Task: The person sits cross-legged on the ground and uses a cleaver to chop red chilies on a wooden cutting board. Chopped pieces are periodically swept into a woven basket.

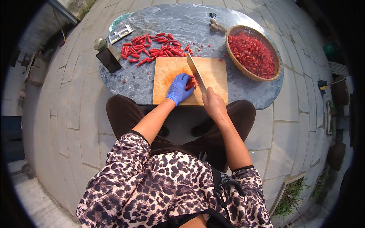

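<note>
My left hand (179,89), in a blue disposable glove, grips several red chili peppers (191,82) against a wooden cutting board (165,67). Bare, my right hand (214,102) is closed around the handle of a kitchen knife (196,71). The blade stands just right of the peppers, its tip pointing away from me; whether its edge touches them I cannot tell. Orange-red stains mark the board left of the blade. Beyond the board lies a loose pile of whole red chilies (156,47). To the right, a round woven basket (242,73) holds chopped red chili (252,54).
The oval stone-topped table (182,20) carries a dark phone (109,61) leaning on a lidded jar (100,44) at left, near a silvery tray (120,33). Black-handled scissors (212,16) and brown ginger-like roots (217,27) lie behind the basket. Chili scraps dot the tabletop.
</note>
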`<state>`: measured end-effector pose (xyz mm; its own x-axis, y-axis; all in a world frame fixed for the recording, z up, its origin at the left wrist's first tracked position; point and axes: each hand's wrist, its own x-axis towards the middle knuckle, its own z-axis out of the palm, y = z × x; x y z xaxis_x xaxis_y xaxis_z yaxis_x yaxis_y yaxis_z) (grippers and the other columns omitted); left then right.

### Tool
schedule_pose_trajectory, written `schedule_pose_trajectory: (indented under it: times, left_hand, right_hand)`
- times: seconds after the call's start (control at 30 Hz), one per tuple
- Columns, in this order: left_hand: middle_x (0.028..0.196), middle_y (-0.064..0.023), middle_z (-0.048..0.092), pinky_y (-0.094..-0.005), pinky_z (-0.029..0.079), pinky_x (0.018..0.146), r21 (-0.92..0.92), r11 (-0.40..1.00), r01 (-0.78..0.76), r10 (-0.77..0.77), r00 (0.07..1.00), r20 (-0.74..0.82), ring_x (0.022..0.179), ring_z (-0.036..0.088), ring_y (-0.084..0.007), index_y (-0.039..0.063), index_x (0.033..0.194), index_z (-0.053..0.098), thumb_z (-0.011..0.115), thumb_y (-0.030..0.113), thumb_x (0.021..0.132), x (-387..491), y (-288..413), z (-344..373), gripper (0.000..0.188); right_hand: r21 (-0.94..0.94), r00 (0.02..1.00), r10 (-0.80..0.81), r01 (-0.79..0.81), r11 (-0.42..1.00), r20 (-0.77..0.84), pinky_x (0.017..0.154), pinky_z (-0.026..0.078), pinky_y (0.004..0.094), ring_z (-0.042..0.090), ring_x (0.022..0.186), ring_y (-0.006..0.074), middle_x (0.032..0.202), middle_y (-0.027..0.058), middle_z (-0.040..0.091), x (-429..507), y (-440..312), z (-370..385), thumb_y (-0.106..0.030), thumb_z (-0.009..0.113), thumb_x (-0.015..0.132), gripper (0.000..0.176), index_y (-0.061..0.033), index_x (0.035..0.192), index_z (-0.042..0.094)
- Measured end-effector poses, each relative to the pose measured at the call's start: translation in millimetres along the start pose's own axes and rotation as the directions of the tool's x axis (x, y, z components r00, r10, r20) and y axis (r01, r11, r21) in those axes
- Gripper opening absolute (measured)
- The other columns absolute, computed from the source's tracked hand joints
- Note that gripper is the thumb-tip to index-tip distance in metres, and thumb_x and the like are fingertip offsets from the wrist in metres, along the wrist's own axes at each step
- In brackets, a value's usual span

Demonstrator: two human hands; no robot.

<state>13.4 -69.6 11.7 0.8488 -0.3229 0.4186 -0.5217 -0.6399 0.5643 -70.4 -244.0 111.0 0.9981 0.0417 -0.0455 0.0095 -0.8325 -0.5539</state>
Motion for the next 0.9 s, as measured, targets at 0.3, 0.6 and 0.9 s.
schedule_pose_trajectory:
  times: [0.3, 0.6, 0.9]
  left_hand:
    - [0.105, -0.0139, 0.058, -0.042, 0.049, 0.087, -0.022, 0.994, -0.111, 0.111, 0.994, 0.011, 0.101, 0.056, -0.0344, 0.007, 0.093, 0.065, 0.077, 0.025, 0.074, -0.1, 0.1, -5.7, 0.029]
    - [0.1, -0.0132, 0.06, -0.043, 0.049, 0.082, -0.046, 0.998, -0.046, 0.048, 0.998, 0.051, 0.096, 0.057, -0.0343, 0.007, 0.089, 0.064, 0.072, 0.02, 0.076, 0.8, -1.9, -2.8, 0.02]
    - [0.099, -0.0147, 0.061, -0.0431, 0.049, 0.082, -0.092, 0.996, 0.01, -0.011, 1.0, -0.02, 0.096, 0.057, -0.0361, 0.005, 0.091, 0.062, 0.07, 0.016, 0.078, -2.9, 1.3, 7.0, 0.018]
  right_hand:
    - [-0.06, 1.0, 0.001, -0.003, 0.998, -0.028, 0.071, 0.048, 0.0555, 0.063, 0.078, 0.0469, 0.078, 0.028, 0.064, 5.1, -6.2, 0.0, -0.024, 0.054, 0.096, 0.025, 0.0003, 0.096, 0.049]
    - [-0.105, 0.999, -0.002, 0.007, 0.994, 0.048, 0.069, 0.049, 0.0546, 0.063, 0.075, 0.0465, 0.077, 0.0273, 0.064, 1.8, -11.2, -5.3, -0.024, 0.054, 0.095, 0.025, 0.0, 0.095, 0.048]
    - [-0.154, 0.991, -0.045, 0.064, 0.986, 0.126, 0.066, 0.05, 0.0547, 0.064, 0.071, 0.0467, 0.074, 0.0275, 0.065, 13.9, -1.9, 1.0, -0.018, 0.051, 0.093, 0.019, 0.0004, 0.097, 0.047]
